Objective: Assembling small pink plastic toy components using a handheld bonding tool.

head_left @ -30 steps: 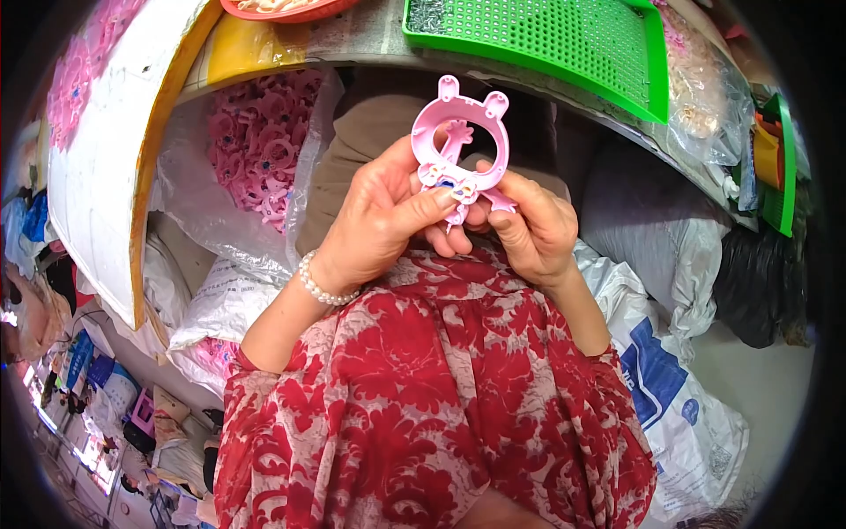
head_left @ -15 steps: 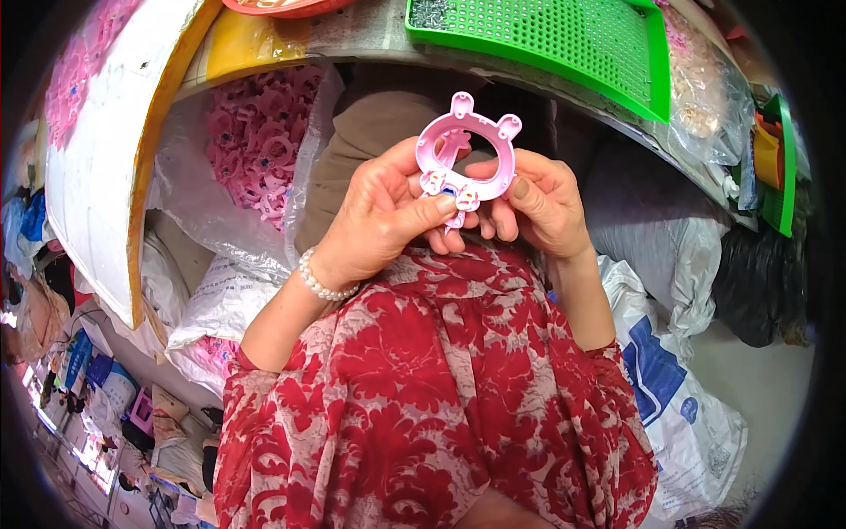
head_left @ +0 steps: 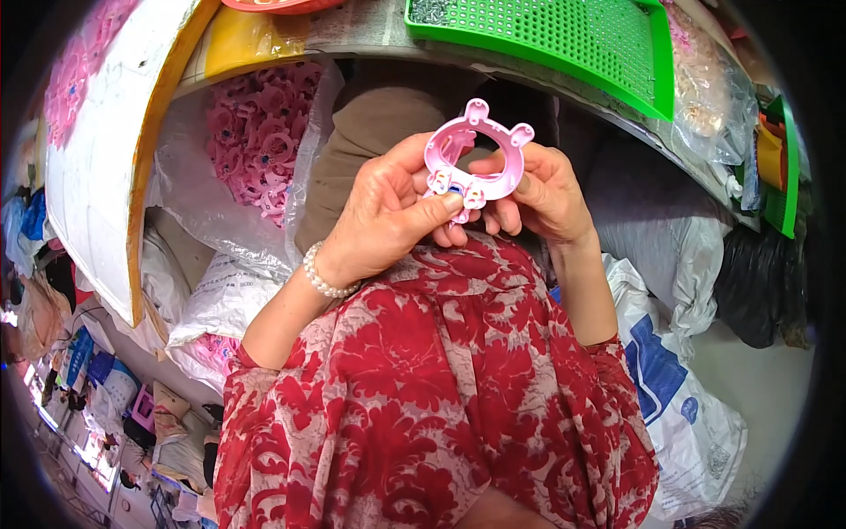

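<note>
Both hands hold one pink plastic ring-shaped part [head_left: 506,179] above my lap. Two rounded tabs with holes stick up from its far rim, and small white-and-blue details sit at its near edge. My left hand [head_left: 388,198] is closed on the near left side, its thumb pressed by the blue detail. My right hand [head_left: 551,194] grips the right side of the ring between thumb and fingers. Some of the fingertips are hidden behind the part.
A clear plastic bag [head_left: 198,189] full of similar pink parts [head_left: 260,141] lies left of my knees. A green perforated tray [head_left: 546,53] with small metal pieces rests on the table ahead. White sacks [head_left: 696,432] and a black bag [head_left: 753,282] stand at the right.
The pink ring has shifted slightly right and tilted clockwise in my hands. Both hands keep their hold on it.
</note>
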The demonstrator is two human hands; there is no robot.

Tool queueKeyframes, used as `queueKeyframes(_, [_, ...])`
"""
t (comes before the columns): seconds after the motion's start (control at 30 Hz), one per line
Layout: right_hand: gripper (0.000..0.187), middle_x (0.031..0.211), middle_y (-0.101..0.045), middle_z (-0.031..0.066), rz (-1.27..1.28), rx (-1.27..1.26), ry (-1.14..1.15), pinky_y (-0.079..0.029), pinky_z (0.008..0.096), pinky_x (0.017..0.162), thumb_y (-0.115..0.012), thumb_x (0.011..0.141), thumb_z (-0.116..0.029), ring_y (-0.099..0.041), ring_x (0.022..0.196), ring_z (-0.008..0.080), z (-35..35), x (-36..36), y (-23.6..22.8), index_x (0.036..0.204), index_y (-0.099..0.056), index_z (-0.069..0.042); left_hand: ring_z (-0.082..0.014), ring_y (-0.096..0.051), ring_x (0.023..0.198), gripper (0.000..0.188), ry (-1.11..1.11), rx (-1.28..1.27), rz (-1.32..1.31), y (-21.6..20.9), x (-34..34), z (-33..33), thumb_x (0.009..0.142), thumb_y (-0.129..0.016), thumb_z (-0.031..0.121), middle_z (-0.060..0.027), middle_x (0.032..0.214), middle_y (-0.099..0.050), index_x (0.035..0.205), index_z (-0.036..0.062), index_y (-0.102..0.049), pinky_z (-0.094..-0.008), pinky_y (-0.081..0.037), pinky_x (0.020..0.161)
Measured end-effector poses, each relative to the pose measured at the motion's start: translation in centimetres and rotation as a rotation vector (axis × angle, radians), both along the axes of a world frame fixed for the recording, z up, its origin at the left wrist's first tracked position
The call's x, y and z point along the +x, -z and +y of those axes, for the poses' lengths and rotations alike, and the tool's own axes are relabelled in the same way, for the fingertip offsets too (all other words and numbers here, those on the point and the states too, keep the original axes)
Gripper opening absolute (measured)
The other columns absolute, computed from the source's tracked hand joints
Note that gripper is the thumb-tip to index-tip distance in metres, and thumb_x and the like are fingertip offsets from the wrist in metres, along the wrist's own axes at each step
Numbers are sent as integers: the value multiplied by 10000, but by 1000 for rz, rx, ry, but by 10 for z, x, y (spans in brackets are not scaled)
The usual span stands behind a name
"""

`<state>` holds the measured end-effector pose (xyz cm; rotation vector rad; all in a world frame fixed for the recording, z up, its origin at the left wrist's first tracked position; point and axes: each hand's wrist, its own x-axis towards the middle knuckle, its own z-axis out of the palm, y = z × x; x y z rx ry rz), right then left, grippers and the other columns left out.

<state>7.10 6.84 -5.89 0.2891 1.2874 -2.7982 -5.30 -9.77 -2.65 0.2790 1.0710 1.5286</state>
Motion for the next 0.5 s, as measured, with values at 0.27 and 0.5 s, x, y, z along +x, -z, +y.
queueKeyframes(0.27, [326,774,-636,72,70,215,144,-479,181,559,-647,830,-134,-601,637,89,-9,4,-2,1104,-583,31,-171,-646,724,433,-60,32,-68,3,-1,-2,887,-542,57,-122,910,-622,1280,3,-370,-230,-546,617])
queueKeyframes(0.5, [369,849,-637,58,58,626,286,-473,208,615,-664,823,-163,-576,687,85,-25,4,2,1117,-575,43,-145,-640,735,448,-137,81,86,0,3,-1,881,-541,28,-115,967,-607,1287,-8,-353,-217,-543,632])
